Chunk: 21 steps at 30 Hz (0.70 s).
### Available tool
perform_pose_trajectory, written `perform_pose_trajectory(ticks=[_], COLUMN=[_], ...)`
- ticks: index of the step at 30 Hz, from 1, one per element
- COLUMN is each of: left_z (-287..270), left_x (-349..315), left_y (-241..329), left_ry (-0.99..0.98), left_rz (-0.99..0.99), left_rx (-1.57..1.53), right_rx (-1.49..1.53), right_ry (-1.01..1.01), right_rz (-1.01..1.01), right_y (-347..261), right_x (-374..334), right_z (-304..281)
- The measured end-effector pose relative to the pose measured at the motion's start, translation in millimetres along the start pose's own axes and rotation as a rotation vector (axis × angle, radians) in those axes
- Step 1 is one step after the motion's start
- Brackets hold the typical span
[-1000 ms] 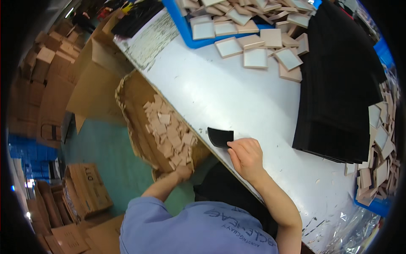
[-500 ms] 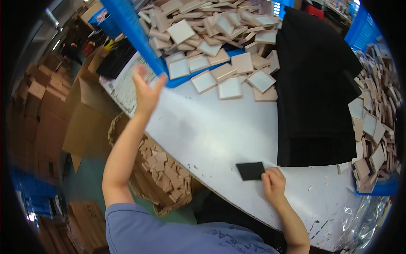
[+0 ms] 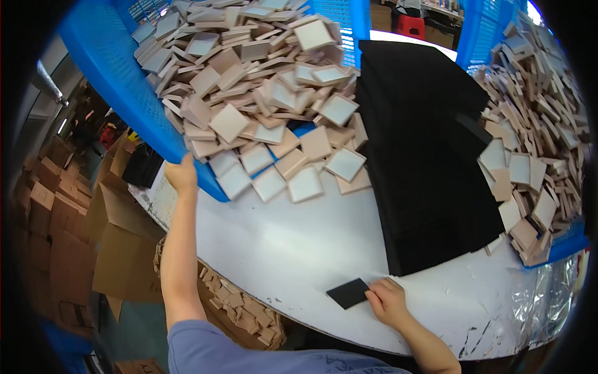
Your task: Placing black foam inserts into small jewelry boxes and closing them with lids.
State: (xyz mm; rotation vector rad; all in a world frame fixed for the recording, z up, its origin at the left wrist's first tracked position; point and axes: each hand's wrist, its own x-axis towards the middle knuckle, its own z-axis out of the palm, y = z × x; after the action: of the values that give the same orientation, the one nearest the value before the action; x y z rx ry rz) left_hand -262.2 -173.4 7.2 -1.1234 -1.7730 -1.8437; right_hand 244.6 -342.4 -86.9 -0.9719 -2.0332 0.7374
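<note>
My left hand [image 3: 182, 174] is closed on the near left corner of a blue plastic crate [image 3: 134, 106]. The crate is tipped onto its side, and a heap of square beige pieces with pale faces [image 3: 229, 123] spills from it onto the table. A thin black rectangular card [image 3: 346, 293] is pinched at one end by my right hand [image 3: 387, 302], just over the near part of the table. Beyond that hand lies a stack of large black sheets [image 3: 430, 156], with its near edge close to my fingers.
On the right, more beige pieces [image 3: 529, 149] fill a second blue crate [image 3: 564, 246] beside clear plastic wrap [image 3: 548, 305]. The white table [image 3: 280, 249] has a curved near edge. Below it stands a carton of beige scraps [image 3: 246, 315]. Cardboard boxes [image 3: 128, 243] stand on the left.
My left hand has gone from open in the air to gripping the crate's corner. The view has shifted, so the crate shows lower and larger. My right hand keeps hold of the black card.
</note>
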Motion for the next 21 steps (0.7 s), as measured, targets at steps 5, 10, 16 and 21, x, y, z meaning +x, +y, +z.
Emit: perform_pose_trajectory(ticks=[5, 10, 16, 21], left_z=[-20, -7, -11, -66], left_x=[27, -5, -31, -137], left_y=[-7, 9, 15, 6], left_ry=[-0.003, 0.086, -0.007, -0.522], left_rz=[-0.024, -0.046, -0.104, -0.079], left_rx=[0.109, -0.102, -0.042, 0.366], right_rx=[0.055, 0.024, 0.008, 0.066], right_ry=[0.015, 0.02, -0.018, 0.005], right_rz=[-0.006, -0.001, 0.022, 0.035], right_y=[-6, -8, -7, -5], right_x=[7, 5, 2, 1], right_z=[1, 1, -1, -1])
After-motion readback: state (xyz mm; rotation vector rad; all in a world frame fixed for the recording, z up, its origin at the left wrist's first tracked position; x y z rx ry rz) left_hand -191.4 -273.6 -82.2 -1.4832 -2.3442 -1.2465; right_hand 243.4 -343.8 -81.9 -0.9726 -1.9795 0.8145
